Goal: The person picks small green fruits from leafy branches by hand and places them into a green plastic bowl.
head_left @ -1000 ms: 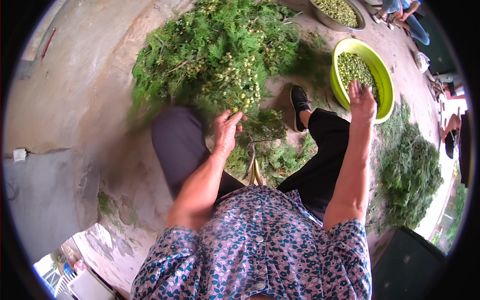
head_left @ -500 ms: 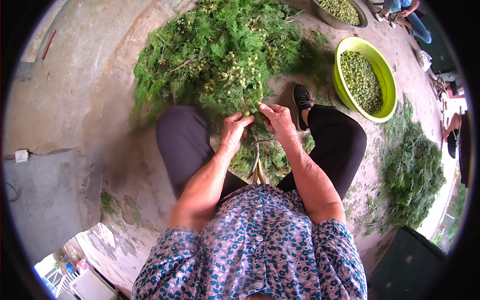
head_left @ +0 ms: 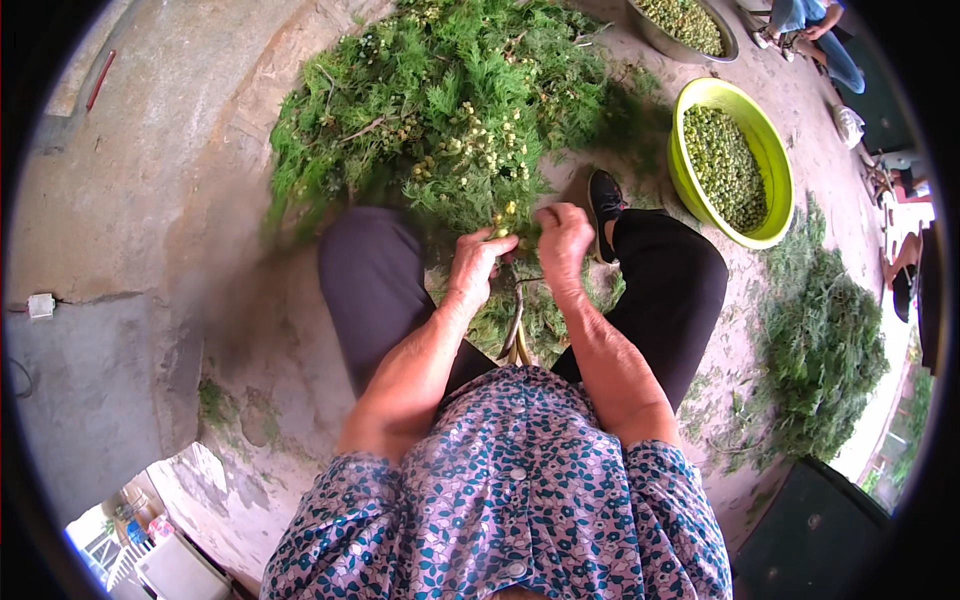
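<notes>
Between my knees, my left hand (head_left: 476, 268) is closed around an evergreen branch that carries pale yellow-green cones (head_left: 506, 214). The branch's bare brown stem (head_left: 517, 312) runs down toward my lap. Just to the right, my right hand (head_left: 564, 242) is closed with its fingers curled inward; whatever lies inside them is hidden. A large heap of leafy green branches (head_left: 450, 75) dotted with small pale cones spreads in front of both hands.
A lime-green basin (head_left: 682, 170) of small green cones stands at the right, with a metal basin (head_left: 660, 40) of similar cones beyond. More green sprigs (head_left: 820, 340) are piled at the right. Another person's legs (head_left: 835, 55) show at the far right. My shoe (head_left: 605, 200) is near the basin.
My right hand has pulled away from the branch, a little up and right, and its fingers have curled in. The left hand keeps its hold on the branch.
</notes>
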Available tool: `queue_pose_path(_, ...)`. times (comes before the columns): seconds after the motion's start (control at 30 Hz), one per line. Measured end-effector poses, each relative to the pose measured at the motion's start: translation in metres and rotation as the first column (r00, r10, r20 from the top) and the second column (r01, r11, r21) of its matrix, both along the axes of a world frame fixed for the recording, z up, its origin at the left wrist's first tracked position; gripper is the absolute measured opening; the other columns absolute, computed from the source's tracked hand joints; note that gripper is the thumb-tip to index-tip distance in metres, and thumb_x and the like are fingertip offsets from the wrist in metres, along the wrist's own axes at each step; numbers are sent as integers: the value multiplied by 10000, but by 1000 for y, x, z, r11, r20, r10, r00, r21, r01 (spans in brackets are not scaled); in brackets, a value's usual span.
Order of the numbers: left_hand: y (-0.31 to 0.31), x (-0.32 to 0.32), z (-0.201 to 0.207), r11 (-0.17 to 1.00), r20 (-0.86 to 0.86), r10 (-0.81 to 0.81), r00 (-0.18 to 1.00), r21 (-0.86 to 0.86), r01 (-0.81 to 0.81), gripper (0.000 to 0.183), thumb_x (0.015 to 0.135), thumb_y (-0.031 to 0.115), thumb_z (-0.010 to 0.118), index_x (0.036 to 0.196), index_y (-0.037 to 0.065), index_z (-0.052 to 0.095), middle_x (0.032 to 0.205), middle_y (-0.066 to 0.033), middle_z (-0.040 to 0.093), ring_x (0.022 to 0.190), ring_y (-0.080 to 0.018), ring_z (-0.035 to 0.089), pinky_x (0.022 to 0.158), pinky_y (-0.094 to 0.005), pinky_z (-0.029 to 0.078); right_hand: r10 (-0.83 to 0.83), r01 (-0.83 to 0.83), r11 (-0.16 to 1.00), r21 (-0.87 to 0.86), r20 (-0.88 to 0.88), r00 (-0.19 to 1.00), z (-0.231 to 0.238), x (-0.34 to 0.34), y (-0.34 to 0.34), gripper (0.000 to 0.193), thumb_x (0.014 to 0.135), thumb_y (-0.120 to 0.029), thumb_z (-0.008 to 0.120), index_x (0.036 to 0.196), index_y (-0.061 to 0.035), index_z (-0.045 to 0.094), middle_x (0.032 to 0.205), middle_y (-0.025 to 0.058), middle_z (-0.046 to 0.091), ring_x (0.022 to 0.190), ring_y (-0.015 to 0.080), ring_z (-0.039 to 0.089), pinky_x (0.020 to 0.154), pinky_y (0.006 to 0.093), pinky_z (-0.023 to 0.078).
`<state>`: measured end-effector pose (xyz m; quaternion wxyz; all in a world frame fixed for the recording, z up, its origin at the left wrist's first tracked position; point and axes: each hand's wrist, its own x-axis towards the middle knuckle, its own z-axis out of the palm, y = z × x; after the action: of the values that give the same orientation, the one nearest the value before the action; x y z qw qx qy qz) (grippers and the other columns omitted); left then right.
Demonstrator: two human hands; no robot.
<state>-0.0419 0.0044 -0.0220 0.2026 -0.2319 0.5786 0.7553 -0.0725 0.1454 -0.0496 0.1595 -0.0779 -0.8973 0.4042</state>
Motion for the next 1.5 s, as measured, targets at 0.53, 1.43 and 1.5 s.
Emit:
queue_pose_path(0.53,-9,4,2,998,0,-32,999,-55,32,159,722,139,656,864,68,641,696,16,588,574,-48,492,426,-186,290,491,277,295,-915,393,777,18,4,6,238,802,-271,660,809,-43,594,618,-4,486,486,105,461,413,232,340)
queue_pose_path(1.43,-5,7,8,976,-198,-141,970,-195,102,176,693,185,683,748,21,651,633,0,596,563,-79,475,547,-237,319,205,196,85,-977,209,956,36,-17,38,69,804,-2,544,865,-31,557,730,64,560,623,148,541,503,254,425)
queue_pose_path(1.5,-7,7,-2,964,-198,-177,964,-232,129,161,695,159,682,742,9,645,626,-5,590,560,-84,478,553,-244,348,336,185,139,-973,222,915,42,-12,35,31,818,-60,585,842,-40,585,675,34,555,541,119,507,450,242,391)
